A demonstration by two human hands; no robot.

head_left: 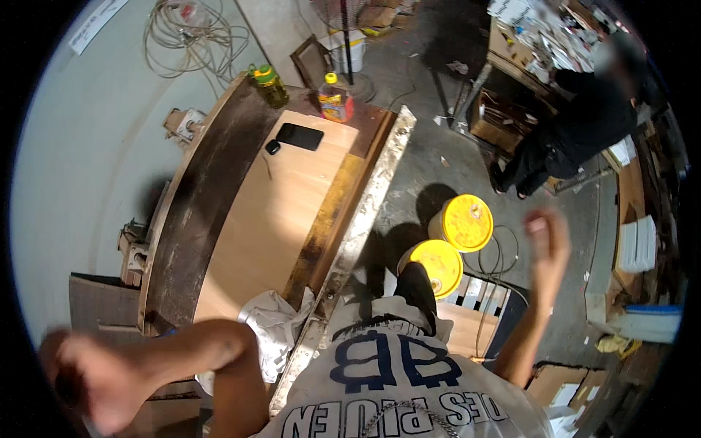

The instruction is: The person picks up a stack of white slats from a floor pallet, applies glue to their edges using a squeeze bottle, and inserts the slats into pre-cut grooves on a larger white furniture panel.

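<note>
The pale wooden board [274, 212] is lying flat on the workbench [193, 219], in front and to the left of the person, and its long axis is running away from the body, with the far end pointing up and a little right in the view. The left hand [109, 387] is hanging low at the far left, and because it is blurring I cannot tell if it is grasping the dark shape at its fingers. The right hand [549, 244] is hovering over the floor [409, 182], also blurred, so I cannot tell if it is released or clenched. At the board's near end a white cloth [274, 328] is lying crumpled; on its far part a black phone [300, 136] and a small black case [272, 147] are resting. Behind them a green bottle [272, 87] and a yellow-capped bottle [336, 102] are standing, the second one wearing a label too small for reading. On the right, two yellow-lidded buckets [453, 237] are standing close together. Coiled cable [193, 44] is hanging on the pale wall [80, 160], and a co-worker [577, 120] is standing beside a cluttered table. The person's shirt [398, 398] is bearing big dark letters, upside down here.
</note>
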